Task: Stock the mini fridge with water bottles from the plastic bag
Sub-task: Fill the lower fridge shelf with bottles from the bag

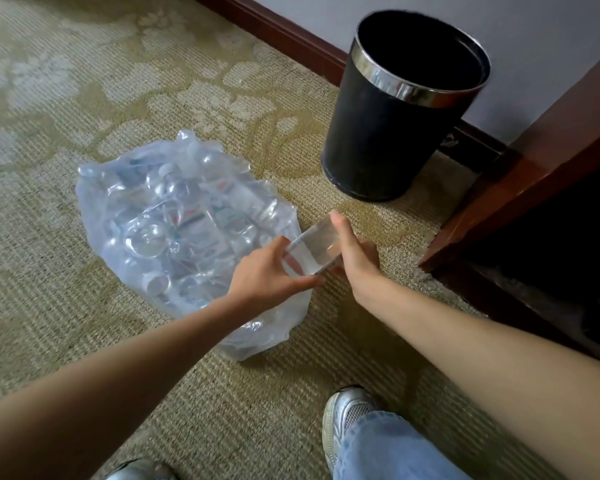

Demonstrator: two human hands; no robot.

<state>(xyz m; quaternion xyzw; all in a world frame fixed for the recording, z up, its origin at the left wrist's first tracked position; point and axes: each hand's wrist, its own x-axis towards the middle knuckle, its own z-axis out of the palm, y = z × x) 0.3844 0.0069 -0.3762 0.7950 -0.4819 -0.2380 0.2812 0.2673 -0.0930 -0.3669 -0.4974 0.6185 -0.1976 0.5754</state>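
Water bottle (312, 251) spans from left grip (274, 271) to right grip (355, 258); both clamp round it.

No text can be read. The bottles (187, 216) in the bag (94, 202) carry labels, but these are too blurred.
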